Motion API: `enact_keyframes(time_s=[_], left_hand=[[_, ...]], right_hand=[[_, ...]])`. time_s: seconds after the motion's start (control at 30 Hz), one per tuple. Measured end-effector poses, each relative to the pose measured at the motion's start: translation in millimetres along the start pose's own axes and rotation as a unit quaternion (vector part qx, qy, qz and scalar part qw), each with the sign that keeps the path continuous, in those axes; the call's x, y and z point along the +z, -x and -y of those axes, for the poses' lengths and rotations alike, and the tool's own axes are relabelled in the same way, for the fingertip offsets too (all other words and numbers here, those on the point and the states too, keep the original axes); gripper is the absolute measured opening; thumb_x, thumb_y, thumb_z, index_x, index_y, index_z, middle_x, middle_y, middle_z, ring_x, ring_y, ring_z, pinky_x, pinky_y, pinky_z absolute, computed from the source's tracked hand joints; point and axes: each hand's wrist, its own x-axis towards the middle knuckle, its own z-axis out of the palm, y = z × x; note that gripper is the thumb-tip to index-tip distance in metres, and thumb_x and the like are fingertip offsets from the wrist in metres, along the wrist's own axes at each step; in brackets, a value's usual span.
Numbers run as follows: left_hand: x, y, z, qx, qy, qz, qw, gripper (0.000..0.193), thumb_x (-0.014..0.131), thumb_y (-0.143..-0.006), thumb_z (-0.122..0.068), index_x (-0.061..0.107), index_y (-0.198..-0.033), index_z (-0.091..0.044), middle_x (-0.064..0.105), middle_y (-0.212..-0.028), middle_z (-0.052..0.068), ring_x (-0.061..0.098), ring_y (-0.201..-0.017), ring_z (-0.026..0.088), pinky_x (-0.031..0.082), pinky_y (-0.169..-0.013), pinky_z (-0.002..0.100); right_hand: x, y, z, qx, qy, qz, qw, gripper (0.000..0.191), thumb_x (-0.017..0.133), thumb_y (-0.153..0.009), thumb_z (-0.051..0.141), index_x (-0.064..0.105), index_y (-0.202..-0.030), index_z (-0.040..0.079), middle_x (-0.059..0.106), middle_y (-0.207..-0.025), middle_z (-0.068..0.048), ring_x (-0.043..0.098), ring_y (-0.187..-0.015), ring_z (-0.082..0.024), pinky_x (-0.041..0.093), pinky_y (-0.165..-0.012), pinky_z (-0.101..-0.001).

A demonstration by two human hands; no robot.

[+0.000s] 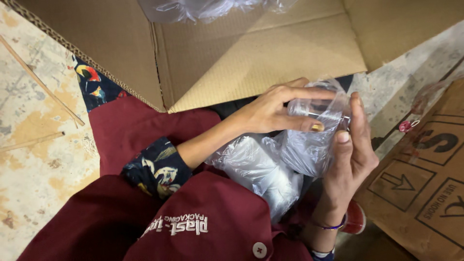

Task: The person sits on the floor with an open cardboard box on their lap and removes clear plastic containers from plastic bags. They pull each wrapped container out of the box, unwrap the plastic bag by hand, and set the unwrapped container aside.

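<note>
1. Clear plastic bag (309, 145), crinkled and filmy, held up between both hands over the lap, in front of an open cardboard box (261, 58).
2. Left hand (275, 113) reaching in from the left, fingers curled over the bag's top, thumb pressed against its near side; closed on the film.
3. Right hand (350, 154) coming up from below on the right, fingers stretched along the bag's right edge, thumb tip against the plastic; also gripping it.
4. Long axis of the bag running from upper right, at the fingertips, down and left toward the lap; a second bundle of plastic (256, 169) lying just below, touching the held one.
5. Both hands equally at the bag's upper end, neither nearer.
6. Something small and clear seemingly inside the top of the bag, shape hard to make out through the folds.
7. More plastic (203, 8) cut off at the top edge; another printed carton (425, 183) cut off at the right; bag's lower end hidden among the folds.
</note>
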Motion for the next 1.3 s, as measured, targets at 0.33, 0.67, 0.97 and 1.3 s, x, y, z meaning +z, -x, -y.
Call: enact_keyframes(time_s=[0.33, 0.67, 0.97, 1.3], left_hand=[[9, 4, 21, 0.014, 0.019, -0.004, 1.0, 0.064, 0.075, -0.094, -0.054, 0.064, -0.145, -0.017, 0.073, -0.14, 0.011, 0.068, -0.124, 0.025, 0.049, -0.117, 0.044], [19, 9, 32, -0.051, 0.278, -0.019, 0.959, 0.069, 0.073, -0.1, -0.049, 0.053, -0.153, -0.01, 0.054, -0.15, 0.008, 0.055, -0.139, 0.026, 0.049, -0.126, 0.047], [47, 3, 32, -0.051, 0.249, -0.126, 0.959, 0.049, 0.072, -0.101, -0.034, 0.054, -0.137, -0.005, 0.057, -0.138, 0.008, 0.052, -0.137, 0.02, 0.04, -0.128, 0.039], [55, -4, 29, -0.091, 0.503, -0.181, 0.84, 0.038, 0.06, -0.111, -0.031, 0.054, -0.137, -0.004, 0.057, -0.136, 0.008, 0.052, -0.133, 0.017, 0.044, -0.114, 0.036]], right_hand=[[5, -1, 7, 0.1, -0.021, 0.035, 0.994, 0.066, 0.051, -0.112, 0.041, 0.046, -0.156, -0.007, 0.057, -0.154, -0.023, 0.054, -0.139, -0.023, 0.04, -0.123, -0.0366], [-13, -18, -3, 0.052, -0.167, 0.149, 0.973, 0.07, 0.047, -0.117, 0.037, 0.02, -0.164, -0.007, 0.018, -0.175, -0.022, 0.019, -0.166, -0.03, 0.018, -0.14, -0.0395], [25, -2, -18, 0.084, -0.14, -0.028, 0.986, 0.054, 0.045, -0.122, 0.029, 0.038, -0.163, -0.004, 0.051, -0.16, -0.021, 0.052, -0.14, -0.025, 0.043, -0.123, -0.0358], [-1, 9, 16, -0.023, -0.035, 0.023, 0.999, 0.061, 0.052, -0.113, 0.049, 0.053, -0.149, 0.0, 0.041, -0.166, -0.018, 0.05, -0.138, -0.02, 0.036, -0.11, -0.0297]])
